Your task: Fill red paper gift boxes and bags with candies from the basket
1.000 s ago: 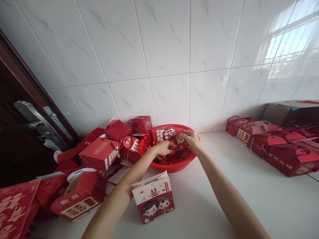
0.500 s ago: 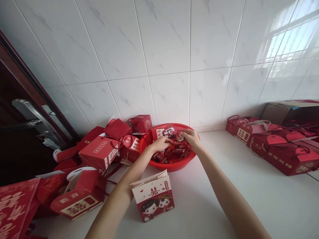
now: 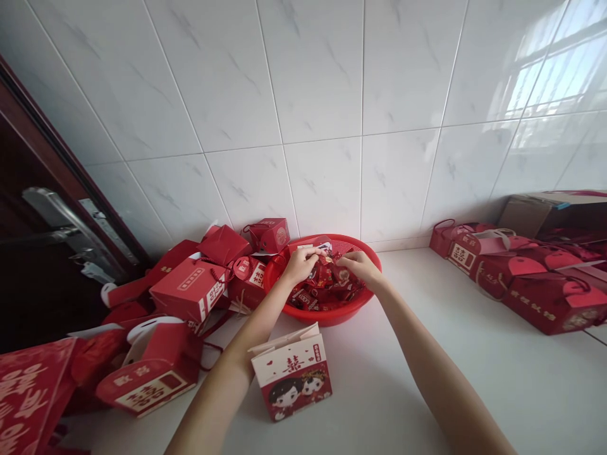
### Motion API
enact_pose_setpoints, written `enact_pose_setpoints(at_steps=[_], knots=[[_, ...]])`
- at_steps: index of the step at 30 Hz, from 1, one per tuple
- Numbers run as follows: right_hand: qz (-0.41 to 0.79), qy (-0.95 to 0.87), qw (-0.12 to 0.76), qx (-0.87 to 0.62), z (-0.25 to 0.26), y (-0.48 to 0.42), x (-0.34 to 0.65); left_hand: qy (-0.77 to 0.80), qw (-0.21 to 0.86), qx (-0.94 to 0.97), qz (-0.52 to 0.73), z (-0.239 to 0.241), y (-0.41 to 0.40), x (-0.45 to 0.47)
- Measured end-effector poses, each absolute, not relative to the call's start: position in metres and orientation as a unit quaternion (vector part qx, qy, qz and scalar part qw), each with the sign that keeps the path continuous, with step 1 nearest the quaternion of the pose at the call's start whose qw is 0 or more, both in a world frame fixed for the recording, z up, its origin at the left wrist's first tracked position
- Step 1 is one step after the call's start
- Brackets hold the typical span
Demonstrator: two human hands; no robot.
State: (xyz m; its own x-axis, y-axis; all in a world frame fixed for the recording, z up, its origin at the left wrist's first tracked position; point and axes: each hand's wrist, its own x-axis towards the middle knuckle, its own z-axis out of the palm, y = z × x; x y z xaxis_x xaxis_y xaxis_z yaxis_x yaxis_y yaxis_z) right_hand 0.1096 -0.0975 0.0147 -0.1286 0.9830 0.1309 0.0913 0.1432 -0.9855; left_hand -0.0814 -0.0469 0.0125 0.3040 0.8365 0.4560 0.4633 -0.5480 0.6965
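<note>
Over a red plastic basket [image 3: 341, 314] full of red-wrapped candies [image 3: 308, 300], both of my hands are close together. My left hand [image 3: 302, 263] is on the basket's left side, its fingers pinched on a shiny red-wrapped candy [image 3: 324, 273]. My right hand [image 3: 361, 265] comes from the right, its fingertips closed on another red-wrapped candy [image 3: 342, 273]. The far part of the basket holds a printed card or packet, partly behind my left fingers. In front of the basket stands a white and red gift box [image 3: 296, 379] with two cartoon faces, beside my left forearm.
Red gift boxes [image 3: 187, 287] with cord handles are piled at the left by a dark door [image 3: 28, 272]. More red boxes [image 3: 535, 278] stand in rows at the right, near a cardboard box [image 3: 535, 218]. A tiled wall [image 3: 322, 183] rises behind the white surface [image 3: 393, 373].
My left hand has lifted slightly and drawn back with candy at its fingertips. My right hand has shifted slightly down and left, and red-wrapped candies now show between my hands.
</note>
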Motion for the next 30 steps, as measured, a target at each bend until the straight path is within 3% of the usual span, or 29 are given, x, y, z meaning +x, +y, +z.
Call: enact_pose_setpoints(at_steps=[11,18,30], knots=[[0.525,-0.511,0.519,-0.440,0.004,-0.088,0.109,0.346,0.247,0.794,0.434,0.012,-0.051,-0.079],[0.517,-0.486,0.576,-0.407,0.005,-0.088,0.112,0.367,0.256,0.788,0.423,0.008,-0.046,-0.079],[0.505,-0.476,0.578,-0.430,0.010,-0.090,0.111,0.415,0.242,0.788,0.385,0.008,-0.045,-0.081]])
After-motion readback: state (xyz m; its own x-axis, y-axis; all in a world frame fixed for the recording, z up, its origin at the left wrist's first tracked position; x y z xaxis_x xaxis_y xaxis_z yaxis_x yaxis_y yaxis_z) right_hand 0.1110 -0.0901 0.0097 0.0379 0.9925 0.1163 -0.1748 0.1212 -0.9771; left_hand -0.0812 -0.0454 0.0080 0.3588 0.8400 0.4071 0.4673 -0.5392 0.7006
